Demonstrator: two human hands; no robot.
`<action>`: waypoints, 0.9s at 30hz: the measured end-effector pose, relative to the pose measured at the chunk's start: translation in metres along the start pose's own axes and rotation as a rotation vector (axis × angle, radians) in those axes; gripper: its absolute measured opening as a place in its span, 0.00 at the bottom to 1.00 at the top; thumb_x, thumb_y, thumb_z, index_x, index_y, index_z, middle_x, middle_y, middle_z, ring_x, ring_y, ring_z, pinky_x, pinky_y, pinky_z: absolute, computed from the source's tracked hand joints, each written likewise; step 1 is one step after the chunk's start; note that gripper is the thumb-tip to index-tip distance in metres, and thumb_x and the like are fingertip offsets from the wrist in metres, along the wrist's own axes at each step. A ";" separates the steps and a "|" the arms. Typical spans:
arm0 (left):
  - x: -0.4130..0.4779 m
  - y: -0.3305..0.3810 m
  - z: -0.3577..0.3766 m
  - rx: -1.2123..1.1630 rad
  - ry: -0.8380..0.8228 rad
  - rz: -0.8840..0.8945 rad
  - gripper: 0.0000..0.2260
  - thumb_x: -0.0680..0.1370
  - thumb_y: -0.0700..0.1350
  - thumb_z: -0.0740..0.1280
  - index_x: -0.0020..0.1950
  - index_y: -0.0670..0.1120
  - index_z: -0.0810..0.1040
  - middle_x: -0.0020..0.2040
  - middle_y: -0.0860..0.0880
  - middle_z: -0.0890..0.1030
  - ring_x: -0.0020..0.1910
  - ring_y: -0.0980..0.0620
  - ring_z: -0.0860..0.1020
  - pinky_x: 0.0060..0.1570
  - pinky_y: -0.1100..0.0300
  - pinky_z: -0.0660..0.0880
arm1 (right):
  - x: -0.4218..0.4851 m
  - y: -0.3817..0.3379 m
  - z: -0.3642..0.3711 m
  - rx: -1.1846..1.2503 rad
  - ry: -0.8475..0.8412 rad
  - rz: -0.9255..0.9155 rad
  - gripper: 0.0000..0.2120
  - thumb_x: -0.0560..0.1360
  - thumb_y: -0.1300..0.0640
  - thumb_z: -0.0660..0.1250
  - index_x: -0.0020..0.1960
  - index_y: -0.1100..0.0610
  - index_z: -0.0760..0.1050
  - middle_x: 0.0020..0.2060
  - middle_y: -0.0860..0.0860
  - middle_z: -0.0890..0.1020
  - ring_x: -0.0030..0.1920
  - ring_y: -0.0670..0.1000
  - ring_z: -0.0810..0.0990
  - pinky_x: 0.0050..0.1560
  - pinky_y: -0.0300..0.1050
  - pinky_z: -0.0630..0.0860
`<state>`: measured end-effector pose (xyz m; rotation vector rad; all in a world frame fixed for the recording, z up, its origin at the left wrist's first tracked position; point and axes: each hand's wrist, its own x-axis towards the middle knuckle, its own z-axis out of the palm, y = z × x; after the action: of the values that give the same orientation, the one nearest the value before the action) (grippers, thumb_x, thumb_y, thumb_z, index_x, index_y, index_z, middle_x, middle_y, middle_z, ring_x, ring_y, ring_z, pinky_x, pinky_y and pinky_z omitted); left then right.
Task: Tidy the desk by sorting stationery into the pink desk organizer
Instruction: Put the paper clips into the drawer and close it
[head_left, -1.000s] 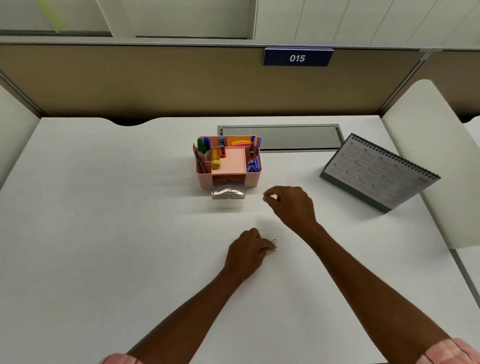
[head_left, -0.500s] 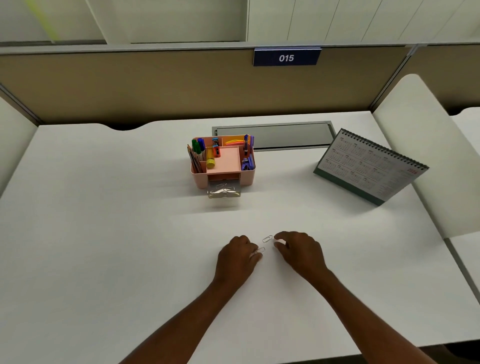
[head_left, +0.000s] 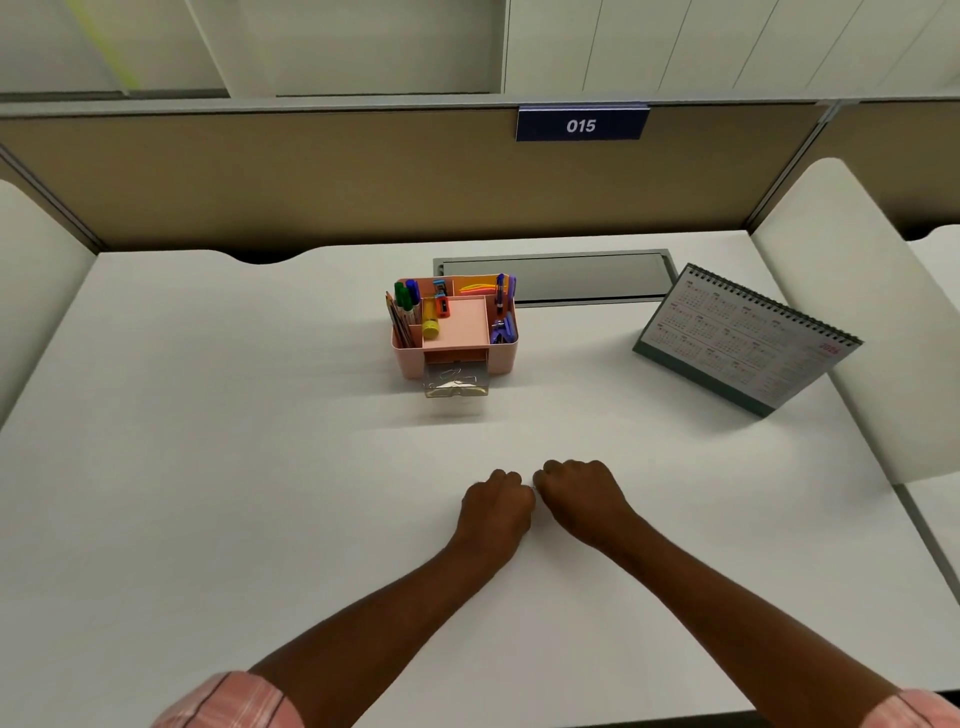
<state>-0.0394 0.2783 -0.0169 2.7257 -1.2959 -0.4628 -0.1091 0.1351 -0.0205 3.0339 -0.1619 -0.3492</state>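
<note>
Grip: my left hand (head_left: 496, 506), right hand (head_left: 579, 499) curled; pinching anything, cannot tell | Risk: small item dropped short of drawer (head_left: 456, 382) ahead.

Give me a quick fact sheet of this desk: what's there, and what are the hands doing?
Setting: white desk, number plate 015 on the partition
Organizer: pink desk organizer, markers and other stationery inside
Drawer: clear drawer pulled out at its front, paper clips inside
Calendar: desk calendar standing to the right
Hands: left hand and right hand side by side on the desk, fingers curled
Held: hidden under the fingers, cannot tell
</note>
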 end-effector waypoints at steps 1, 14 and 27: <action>-0.002 0.003 -0.003 0.036 -0.019 -0.009 0.15 0.54 0.40 0.83 0.28 0.47 0.77 0.28 0.50 0.74 0.29 0.50 0.76 0.26 0.61 0.57 | 0.000 -0.001 0.000 0.007 0.013 -0.006 0.15 0.58 0.66 0.74 0.31 0.52 0.70 0.26 0.48 0.71 0.21 0.52 0.70 0.25 0.41 0.52; 0.001 0.007 0.006 0.096 -0.074 0.044 0.20 0.45 0.38 0.82 0.25 0.50 0.73 0.24 0.52 0.72 0.24 0.53 0.72 0.23 0.62 0.56 | -0.015 -0.006 0.016 0.003 0.042 -0.009 0.16 0.55 0.67 0.73 0.31 0.52 0.69 0.25 0.48 0.71 0.21 0.51 0.69 0.24 0.41 0.53; -0.004 -0.002 0.006 0.055 -0.043 0.072 0.19 0.49 0.35 0.80 0.26 0.49 0.73 0.27 0.51 0.72 0.27 0.51 0.75 0.23 0.62 0.58 | -0.009 -0.005 0.012 0.313 0.130 0.269 0.06 0.74 0.55 0.68 0.39 0.52 0.74 0.37 0.48 0.75 0.33 0.52 0.76 0.27 0.45 0.71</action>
<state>-0.0423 0.2831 -0.0224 2.7167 -1.4328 -0.4890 -0.1203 0.1407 -0.0302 3.2620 -0.6654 -0.1136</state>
